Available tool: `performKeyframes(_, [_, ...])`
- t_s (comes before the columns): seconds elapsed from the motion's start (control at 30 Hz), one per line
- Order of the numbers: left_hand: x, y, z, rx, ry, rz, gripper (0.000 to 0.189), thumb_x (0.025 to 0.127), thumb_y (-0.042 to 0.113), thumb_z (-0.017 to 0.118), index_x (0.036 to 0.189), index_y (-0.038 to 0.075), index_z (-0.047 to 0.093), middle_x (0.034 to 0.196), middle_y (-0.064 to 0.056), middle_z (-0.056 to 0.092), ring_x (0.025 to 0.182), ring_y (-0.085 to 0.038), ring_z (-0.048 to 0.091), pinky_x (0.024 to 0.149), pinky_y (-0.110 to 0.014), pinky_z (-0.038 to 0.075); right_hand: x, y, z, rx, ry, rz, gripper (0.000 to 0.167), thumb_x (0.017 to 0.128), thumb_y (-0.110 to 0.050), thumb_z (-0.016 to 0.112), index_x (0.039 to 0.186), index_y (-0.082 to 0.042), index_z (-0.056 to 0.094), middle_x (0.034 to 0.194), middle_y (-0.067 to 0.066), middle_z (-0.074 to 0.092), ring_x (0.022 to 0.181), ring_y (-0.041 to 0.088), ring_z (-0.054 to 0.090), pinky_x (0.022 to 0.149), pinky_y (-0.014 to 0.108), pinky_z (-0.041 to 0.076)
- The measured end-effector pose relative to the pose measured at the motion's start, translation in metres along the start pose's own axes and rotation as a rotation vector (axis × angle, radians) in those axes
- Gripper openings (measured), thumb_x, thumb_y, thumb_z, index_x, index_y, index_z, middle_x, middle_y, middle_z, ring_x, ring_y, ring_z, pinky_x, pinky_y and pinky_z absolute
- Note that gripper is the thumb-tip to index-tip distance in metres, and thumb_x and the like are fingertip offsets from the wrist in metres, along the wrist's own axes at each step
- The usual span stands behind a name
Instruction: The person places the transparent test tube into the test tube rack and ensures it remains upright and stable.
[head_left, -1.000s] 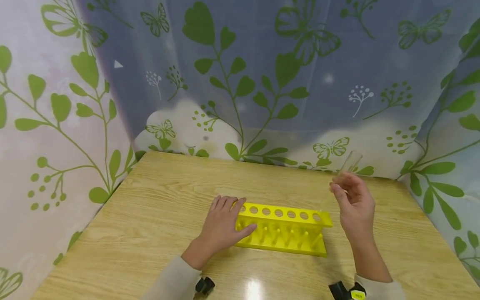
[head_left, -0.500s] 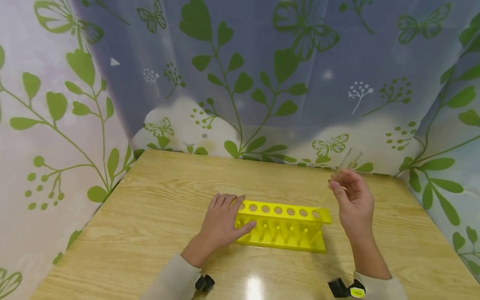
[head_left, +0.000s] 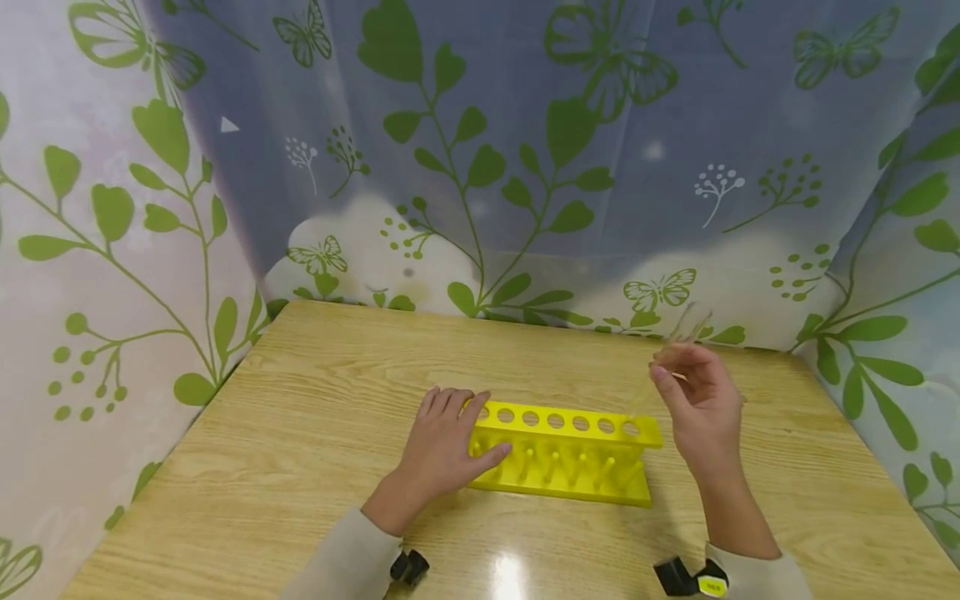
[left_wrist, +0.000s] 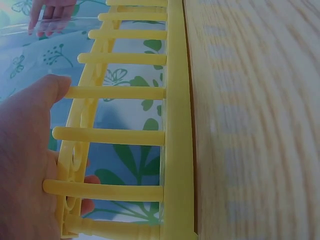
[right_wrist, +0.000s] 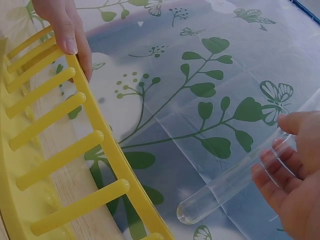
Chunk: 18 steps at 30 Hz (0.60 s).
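A yellow test tube rack (head_left: pixel 562 490) stands on the table, with a row of round holes along its top bar and upright pegs on its base. My left hand (head_left: pixel 442 446) grips the rack's left end, thumb in front and fingers over the top bar. To the right, my right hand (head_left: pixel 705 408) pinches a clear glass test tube (right_wrist: pixel 220 190) between thumb and fingers. The tube slants, its rounded end down and left near the rack's right end, its upper part (head_left: pixel 688 321) rising above the fingers. No tube sits in the visible holes.
The wooden table (head_left: pixel 330 358) runs back to a patterned cloth backdrop (head_left: pixel 480 167) with green leaves and butterflies. Similar cloth hangs at both sides. Black wrist devices (head_left: pixel 410 568) sit at both cuffs.
My right hand has shifted slightly left with the test tube, bringing it a little nearer the rack's right end. The left hand keeps its hold on the rack.
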<state>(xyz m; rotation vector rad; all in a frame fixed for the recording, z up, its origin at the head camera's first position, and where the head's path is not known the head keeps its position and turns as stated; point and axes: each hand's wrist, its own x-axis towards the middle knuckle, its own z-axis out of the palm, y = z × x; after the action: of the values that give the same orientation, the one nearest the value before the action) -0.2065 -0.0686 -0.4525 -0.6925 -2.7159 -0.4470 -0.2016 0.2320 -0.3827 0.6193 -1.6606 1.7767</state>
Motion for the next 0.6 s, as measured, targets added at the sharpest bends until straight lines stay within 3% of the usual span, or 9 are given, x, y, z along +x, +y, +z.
performKeyframes(0.6, [0.0002,0.0003,0.0005,0.015,0.000,-0.002,0.073,0.089,0.065,0.051,0.141,0.014,0.048,0.128,-0.008,0.053,0.120,-0.028,0.046,0.113,-0.052,0.024,-0.0002,0.0008,-0.0010,-0.102,0.010,0.039,0.027,0.085,0.020,0.058,0.111,0.019,0.049,0.095,0.004,0.061,0.089,0.012,0.061,0.079,0.015,0.052])
